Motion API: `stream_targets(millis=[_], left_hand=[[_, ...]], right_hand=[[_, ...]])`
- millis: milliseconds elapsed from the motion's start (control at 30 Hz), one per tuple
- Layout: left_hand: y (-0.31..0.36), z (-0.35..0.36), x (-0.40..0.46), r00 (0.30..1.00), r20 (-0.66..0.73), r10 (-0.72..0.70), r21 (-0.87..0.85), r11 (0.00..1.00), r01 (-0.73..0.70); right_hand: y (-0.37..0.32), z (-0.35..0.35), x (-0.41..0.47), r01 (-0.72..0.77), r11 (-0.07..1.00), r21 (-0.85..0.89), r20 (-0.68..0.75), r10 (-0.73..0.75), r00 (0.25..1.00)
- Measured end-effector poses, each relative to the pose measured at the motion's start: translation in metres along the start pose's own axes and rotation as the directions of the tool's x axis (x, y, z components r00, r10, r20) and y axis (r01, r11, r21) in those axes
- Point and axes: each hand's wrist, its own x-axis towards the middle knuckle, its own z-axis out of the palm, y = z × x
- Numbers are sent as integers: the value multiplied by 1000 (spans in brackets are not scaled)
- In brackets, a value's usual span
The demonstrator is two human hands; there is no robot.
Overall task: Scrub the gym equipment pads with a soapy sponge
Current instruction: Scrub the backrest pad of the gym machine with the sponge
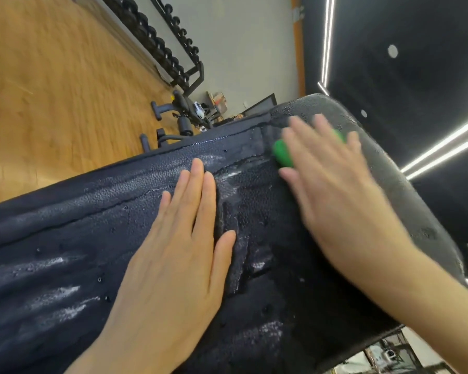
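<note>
Your biggest risk here is a slip: the black bench pad (97, 238) is wet and streaked with suds, and your left hand (173, 252) lies flat on it with fingers straight and close together, thumb set a little apart, so if you lean your weight there the palm could skate across the slick vinyl. Your right hand (333, 184) presses the green sponge (281, 155) against the far end of the pad near its rounded edge; the hand is blurred, the fingers look extended and slightly fanned over the sponge, though I cannot tell how firmly they curl around it. With so little of the sponge showing past your fingers, a hard stroke toward that edge could carry it off the pad or squeeze it out of your hold. Suds may also collect in the seam (238, 160) running across the pad beside the sponge and stay behind if you skip it, and water could run off the tilted surface onto the wooden floor (52, 90). The pad itself has a pebbled, leather-like skin, glossy with moisture, with white foamy patches near your left fingertips and more along its lower left portion, and beads of water on the rounded far end. It fills most of the view, sloping from lower left to upper right.
</note>
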Motion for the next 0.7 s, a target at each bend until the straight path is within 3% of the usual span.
stream_targets(millis=[133, 267, 333, 400, 500, 633, 700], left_hand=[[-1, 2, 0, 1000, -11, 8, 15, 1000, -8], [-2, 0, -1, 1000, 5, -1, 20, 1000, 1], [-2, 0, 0, 1000, 9, 3, 17, 1000, -4], [-2, 2, 1, 1000, 10, 12, 23, 1000, -13], [-2, 4, 0, 1000, 6, 6, 38, 999, -6], [-2, 1, 0, 1000, -5, 9, 59, 998, -8], [-1, 2, 1, 1000, -20, 12, 79, 997, -10]], right_hand=[[-21, 12, 7, 202, 979, 39, 28, -203, 979], [31, -7, 4, 9, 995, 101, 59, -16, 998], [19, -6, 8, -22, 998, 53, 53, 20, 998], [-13, 10, 15, 112, 994, -16, 26, -111, 993], [-30, 19, 20, 250, 966, 67, 48, -253, 966], [30, -1, 20, 25, 992, 125, 55, -32, 998], [28, -5, 25, -48, 995, 86, 59, 43, 997]])
